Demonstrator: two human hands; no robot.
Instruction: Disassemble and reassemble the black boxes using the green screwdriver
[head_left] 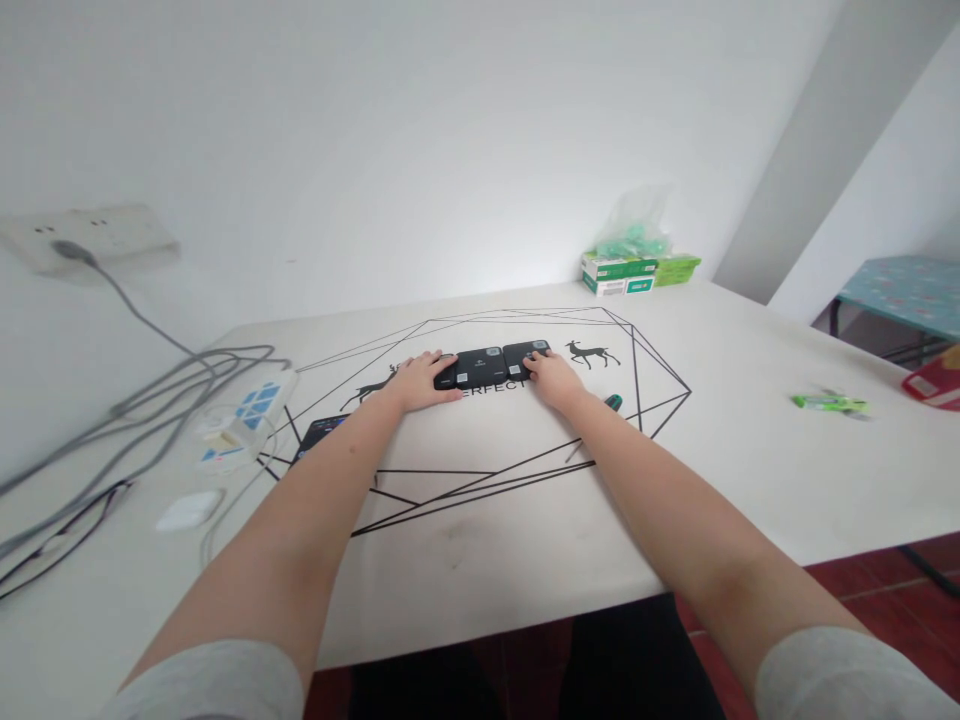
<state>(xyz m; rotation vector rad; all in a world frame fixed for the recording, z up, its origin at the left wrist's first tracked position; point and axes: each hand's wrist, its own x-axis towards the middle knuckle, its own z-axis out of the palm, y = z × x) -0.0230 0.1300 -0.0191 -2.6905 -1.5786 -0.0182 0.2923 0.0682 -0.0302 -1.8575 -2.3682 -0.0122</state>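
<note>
Three black flat devices lie in a row on the white table [750,470]: a left one [447,374], a middle one [481,366] and a right one [525,356]. My left hand [418,381] rests at the row's left end, its fingers curled round the left device. My right hand [551,377] presses on the right device from the near side, fingers bent over its edge. Both forearms stretch out across the table. Another dark device [319,436] lies partly hidden under my left forearm.
A white power strip [247,415] with grey cables [150,400] lies at the left, a small white charger [187,510] nearer me. Green and white boxes [637,272] stand at the far edge. A green tool tip [613,402] pokes out beside my right wrist. A green wrapper [829,403] lies right.
</note>
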